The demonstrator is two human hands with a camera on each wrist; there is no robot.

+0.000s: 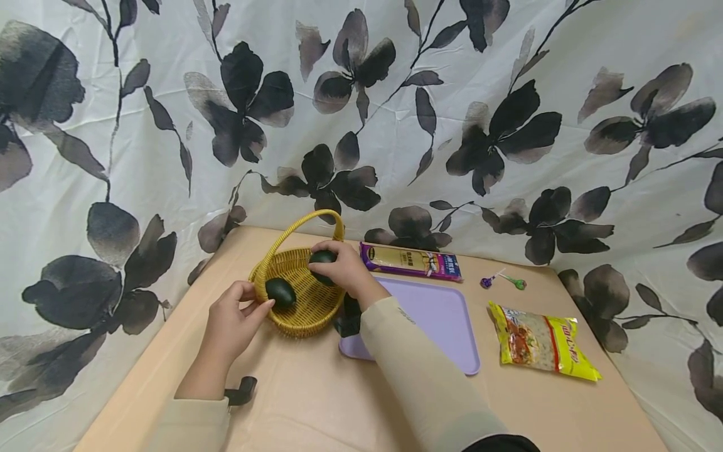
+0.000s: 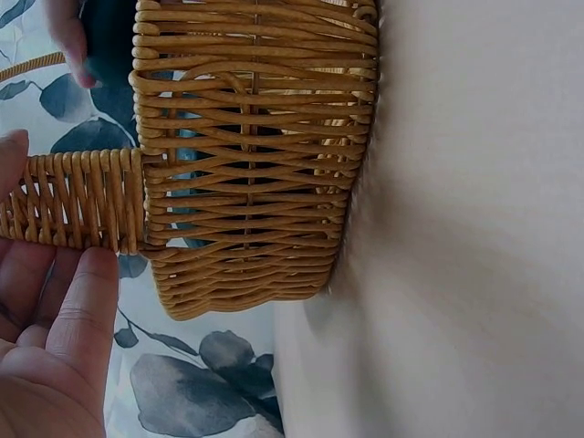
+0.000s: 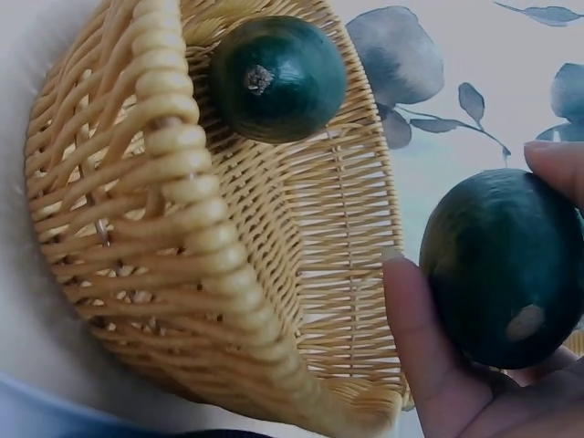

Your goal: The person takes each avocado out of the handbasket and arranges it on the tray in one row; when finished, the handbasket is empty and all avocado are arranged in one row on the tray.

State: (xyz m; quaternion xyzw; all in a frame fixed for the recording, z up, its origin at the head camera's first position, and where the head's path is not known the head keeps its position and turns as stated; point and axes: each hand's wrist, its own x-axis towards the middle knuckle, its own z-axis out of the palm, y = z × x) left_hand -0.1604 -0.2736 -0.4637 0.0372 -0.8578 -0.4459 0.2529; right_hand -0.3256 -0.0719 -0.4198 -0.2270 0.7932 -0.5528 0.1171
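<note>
My left hand (image 1: pixel 230 323) grips the base of the yellow handle (image 2: pixel 68 196) of a wicker basket (image 1: pixel 302 328), thumb on one side and fingers on the other. One dark green avocado (image 3: pixel 278 80) lies inside the basket, near the left side in the head view. Over the basket's right part, my right hand (image 1: pixel 349 271) holds a second dark green avocado (image 3: pixel 500 265) between thumb and fingers. A brownish stem scar shows on each avocado in the right wrist view.
Right of the basket lies a lilac tray (image 1: pixel 452 326), partly behind my right forearm. A purple noodle packet (image 1: pixel 411 261) is at the table's back edge. Two lollipops (image 1: pixel 487 282) and a yellow food bag (image 1: pixel 542 342) lie further right. A floral cloth (image 1: pixel 407 157) hangs behind.
</note>
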